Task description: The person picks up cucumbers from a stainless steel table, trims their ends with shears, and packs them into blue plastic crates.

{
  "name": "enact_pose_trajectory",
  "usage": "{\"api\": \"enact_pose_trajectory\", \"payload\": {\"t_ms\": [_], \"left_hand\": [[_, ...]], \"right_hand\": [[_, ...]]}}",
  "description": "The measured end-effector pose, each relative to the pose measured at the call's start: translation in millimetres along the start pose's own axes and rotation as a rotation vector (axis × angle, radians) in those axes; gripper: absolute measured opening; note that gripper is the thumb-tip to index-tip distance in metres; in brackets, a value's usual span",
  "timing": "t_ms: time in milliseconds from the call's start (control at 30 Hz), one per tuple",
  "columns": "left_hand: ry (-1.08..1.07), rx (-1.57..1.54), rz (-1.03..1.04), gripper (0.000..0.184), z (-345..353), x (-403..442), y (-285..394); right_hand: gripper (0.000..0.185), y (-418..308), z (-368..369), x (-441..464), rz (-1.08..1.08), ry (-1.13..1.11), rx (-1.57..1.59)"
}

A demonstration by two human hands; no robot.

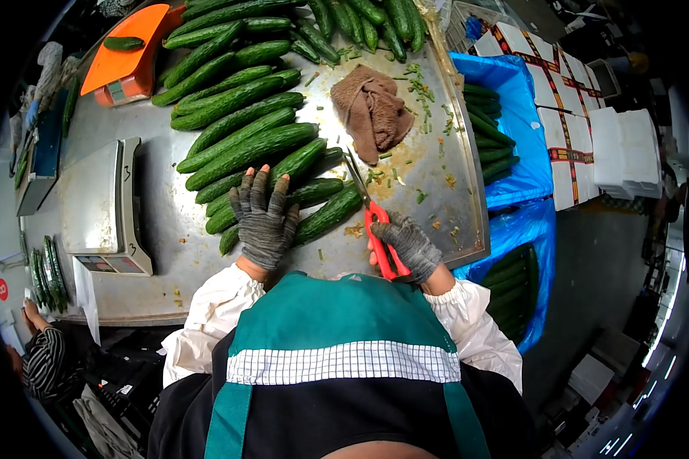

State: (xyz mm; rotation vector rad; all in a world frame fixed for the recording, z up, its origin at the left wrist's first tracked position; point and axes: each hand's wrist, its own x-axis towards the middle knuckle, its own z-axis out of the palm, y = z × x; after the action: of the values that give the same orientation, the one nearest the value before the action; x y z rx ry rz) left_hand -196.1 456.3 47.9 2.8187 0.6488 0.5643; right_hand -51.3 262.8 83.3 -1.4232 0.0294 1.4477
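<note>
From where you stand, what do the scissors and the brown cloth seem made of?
Scissors: handles probably plastic, being smooth, bright red; blades likely bare metal, grey. Brown cloth: looks like terry fabric, perhaps cotton, matte with nubbly, folded surface.

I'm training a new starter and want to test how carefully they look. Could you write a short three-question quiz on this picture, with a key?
1. What does the right hand hold? (a) a knife (b) scissors (c) a brush
2. True or false: the brown cloth lies inside the blue plastic.
3. Fill in: the left hand is spread over the ____.

Key:
1. b, the red-handled scissors.
2. False: the brown cloth lies on the metal table.
3. cucumbers.
</note>
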Motion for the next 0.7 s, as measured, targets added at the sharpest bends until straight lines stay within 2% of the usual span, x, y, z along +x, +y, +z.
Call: {"api": "enact_pose_trajectory", "payload": {"t_ms": [200, 400, 700], "left_hand": [[-0.023, 0.007, -0.003, 0.057, -2, -1, 0], [-0.017, -0.036, -0.015, 0.058, 2, -2, -2], [-0.007, -0.056, -0.007, 0.058, -4, -3, 0]], "right_hand": [[0.029, -5, 6, 5, 0.012, 0.028, -0.032], [0.029, 1, 10, 9, 0.014, 0.067, 0.077], [0.025, -9, 10, -1, -0.036, 0.135, -0.065]]}}
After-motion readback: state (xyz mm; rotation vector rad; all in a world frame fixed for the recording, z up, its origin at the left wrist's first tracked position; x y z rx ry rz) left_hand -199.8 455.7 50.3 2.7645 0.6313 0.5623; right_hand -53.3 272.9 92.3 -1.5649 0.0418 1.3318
